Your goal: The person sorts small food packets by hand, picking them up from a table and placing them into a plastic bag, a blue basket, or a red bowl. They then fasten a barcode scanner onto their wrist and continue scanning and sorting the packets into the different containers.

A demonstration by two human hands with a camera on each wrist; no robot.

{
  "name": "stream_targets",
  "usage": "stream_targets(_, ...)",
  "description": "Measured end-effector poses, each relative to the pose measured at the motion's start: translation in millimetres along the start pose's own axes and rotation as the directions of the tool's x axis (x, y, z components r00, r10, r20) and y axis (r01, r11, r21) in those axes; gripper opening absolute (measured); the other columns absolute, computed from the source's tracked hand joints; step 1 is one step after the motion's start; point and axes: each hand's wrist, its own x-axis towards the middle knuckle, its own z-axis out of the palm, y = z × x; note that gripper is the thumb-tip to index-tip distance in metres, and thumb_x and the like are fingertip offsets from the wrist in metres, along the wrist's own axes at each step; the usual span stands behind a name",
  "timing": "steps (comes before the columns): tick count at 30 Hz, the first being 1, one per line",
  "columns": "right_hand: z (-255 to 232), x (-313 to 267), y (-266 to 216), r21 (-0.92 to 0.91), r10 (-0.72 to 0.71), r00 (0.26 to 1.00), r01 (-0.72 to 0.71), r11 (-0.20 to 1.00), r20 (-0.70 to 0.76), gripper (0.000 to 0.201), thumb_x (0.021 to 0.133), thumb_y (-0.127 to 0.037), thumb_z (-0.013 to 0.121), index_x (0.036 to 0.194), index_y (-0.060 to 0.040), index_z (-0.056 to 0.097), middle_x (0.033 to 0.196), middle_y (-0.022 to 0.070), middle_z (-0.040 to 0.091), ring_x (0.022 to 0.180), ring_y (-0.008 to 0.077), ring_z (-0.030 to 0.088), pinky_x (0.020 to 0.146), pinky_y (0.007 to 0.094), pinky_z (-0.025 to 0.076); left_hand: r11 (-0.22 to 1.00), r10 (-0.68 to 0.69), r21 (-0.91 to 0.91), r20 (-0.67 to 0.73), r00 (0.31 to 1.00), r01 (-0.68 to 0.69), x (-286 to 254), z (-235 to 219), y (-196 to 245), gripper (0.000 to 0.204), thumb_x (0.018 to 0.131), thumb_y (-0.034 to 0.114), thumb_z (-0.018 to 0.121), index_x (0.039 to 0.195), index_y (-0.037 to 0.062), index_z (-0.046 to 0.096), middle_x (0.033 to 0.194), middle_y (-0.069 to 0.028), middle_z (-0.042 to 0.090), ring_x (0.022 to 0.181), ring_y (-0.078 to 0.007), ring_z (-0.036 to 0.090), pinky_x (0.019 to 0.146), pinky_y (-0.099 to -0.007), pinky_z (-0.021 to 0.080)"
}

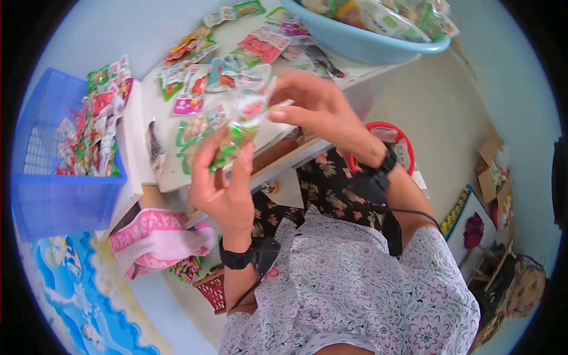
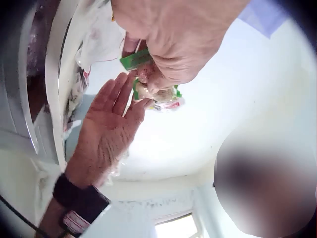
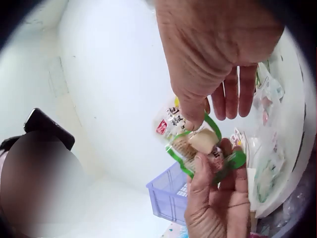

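My left hand (image 1: 228,183) holds small green-edged snack packets (image 3: 185,146) between thumb and fingers. They are partly see-through, with pale pieces inside and a white printed end. At their upper end, my right hand (image 1: 322,109) pinches a packet's edge between thumb and index finger; its other fingers stretch out straight. In the left wrist view, the left hand (image 2: 181,39) covers much of the packets, and the right hand (image 2: 106,129) reaches up to them from below. Many similar packets (image 1: 192,89) lie spread over the white tabletop (image 1: 157,106) beyond the hands.
A blue plastic basket (image 1: 65,198) with several packets stands at the left. At the back right, a light blue basin (image 1: 367,44) holds bigger bags. A pink towel (image 1: 160,236) hangs below the table's left side. A red-rimmed bucket (image 1: 408,145) is on the floor beside the right forearm.
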Motion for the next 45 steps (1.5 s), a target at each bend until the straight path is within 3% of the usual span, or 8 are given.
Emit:
stream_targets(4,-22.5,-23.0,-10.2,0.337,0.349,0.932,-0.361,0.87,0.097,0.041,0.106,-0.029,0.052,0.129,0.0041,0.061,0.118,0.0106,0.07,0.099,0.0217,0.072,0.078,0.0341,0.063,0.733,0.549,0.311,0.256,0.796,-0.605,17.8,-8.3,-3.2,0.039,0.079,-0.007,0.076,0.117,0.0018,0.069,0.12,-0.0145,0.072,0.112,-0.0312,0.069,0.097,-0.0404,0.056)
stream_targets(9,-14.8,-36.2,-28.3,0.28,0.47,0.875,-0.482,0.83,0.113,0.039,0.105,-0.027,0.059,0.127,0.0051,0.061,0.106,0.0132,0.074,0.085,0.02,0.075,0.067,0.0284,0.063,0.559,0.627,0.312,0.447,0.638,-0.768,13.6,5.8,-10.5,0.038,0.08,-0.005,0.073,0.115,0.0068,0.071,0.122,-0.0091,0.072,0.115,-0.0311,0.068,0.096,-0.0453,0.057)
stream_targets(18,-49.3,-51.3,-2.3,0.285,0.37,0.891,-0.294,0.912,-0.263,0.024,0.102,-0.015,0.064,0.119,0.0023,0.066,0.097,0.0099,0.075,0.077,0.016,0.074,0.065,0.0269,0.062,0.681,0.414,0.556,0.244,0.877,-0.476,21.3,0.1,-6.1,0.047,0.085,0.0,0.068,0.132,0.0011,0.062,0.138,-0.0166,0.062,0.131,-0.0351,0.056,0.112,-0.0457,0.04)
stream_targets(25,-44.2,-44.4,3.9,0.129,0.384,0.865,-0.362,0.923,-0.322,0.021,0.102,-0.017,0.065,0.115,-0.0005,0.067,0.092,0.0035,0.074,0.076,0.011,0.072,0.056,0.0237,0.056,0.55,0.15,0.792,0.216,0.965,-0.263,32.5,8.8,-12.0,0.036,0.086,0.014,0.078,0.119,0.005,0.066,0.097,-0.0072,0.062,0.089,-0.0222,0.058,0.08,-0.038,0.048)
stream_targets(28,-32.5,-34.2,12.8,0.1,0.364,0.885,-0.35,0.931,-0.29,0.021,0.102,-0.019,0.066,0.113,-0.0014,0.067,0.09,0.0017,0.073,0.074,0.0078,0.07,0.054,0.0226,0.054,0.683,0.029,0.718,0.162,0.986,-0.138,27.6,8.7,-19.8,0.022,0.087,0.01,0.075,0.107,0.0067,0.065,0.086,-0.0078,0.061,0.079,-0.0263,0.063,0.065,-0.0402,0.048)
stream_targets(34,0.1,-10.8,18.0,0.092,0.387,0.89,-0.377,0.922,-0.242,0.02,0.102,-0.018,0.067,0.111,-0.0005,0.064,0.088,0.0015,0.07,0.074,0.0063,0.066,0.055,0.0245,0.057,0.728,0.255,0.621,0.148,0.956,-0.29,24.3,14.0,-17.0,0.008,0.09,0.003,0.072,0.096,0.0052,0.068,0.081,-0.0067,0.061,0.06,-0.0169,0.054,0.056,-0.0302,0.045)
stream_targets(39,20.3,-5.4,26.1,0.086,0.403,0.91,-0.396,0.914,-0.094,0.017,0.101,-0.014,0.066,0.109,0.001,0.063,0.092,0.0023,0.068,0.08,0.0058,0.063,0.061,0.0252,0.058,0.82,0.233,0.519,0.081,0.969,-0.241,27.1,17.2,-12.1,0.012,0.087,0.001,0.069,0.097,0.0072,0.067,0.084,-0.0098,0.059,0.071,-0.0304,0.062,0.058,-0.0404,0.048)
stream_targets(45,44.8,15.2,41.5,0.067,0.257,0.957,-0.25,0.966,-0.136,0.014,0.099,-0.007,0.066,0.11,0.0016,0.063,0.093,0.002,0.068,0.079,0.0074,0.06,0.068,0.0257,0.051,0.816,0.361,0.428,0.151,0.92,-0.39,22.3,30.3,-9.2,0.011,0.091,0.0,0.07,0.101,0.0035,0.07,0.09,-0.0108,0.064,0.066,-0.0256,0.065,0.057,-0.0361,0.052)
